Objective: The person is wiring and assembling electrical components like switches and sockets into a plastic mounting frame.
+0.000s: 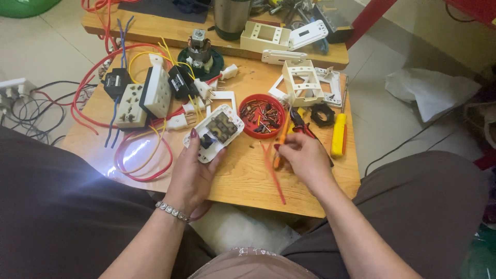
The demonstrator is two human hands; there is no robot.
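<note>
My left hand (192,173) holds a white open socket housing (213,132) with dark parts inside, tilted above the low wooden table (243,178). My right hand (305,159) rests on the table with its fingers closed around an orange-handled screwdriver (281,140), whose shaft points toward a red round lid (262,115) filled with several small screws. A loose red wire piece (274,173) lies on the table between my hands.
White socket blocks (144,95) with red, yellow and blue wires (137,155) lie at left. A small motor (199,51), white frames (305,82), red-handled pliers (305,126), a yellow tester (339,135) and a black ring (322,114) sit around. Tiled floor surrounds the table.
</note>
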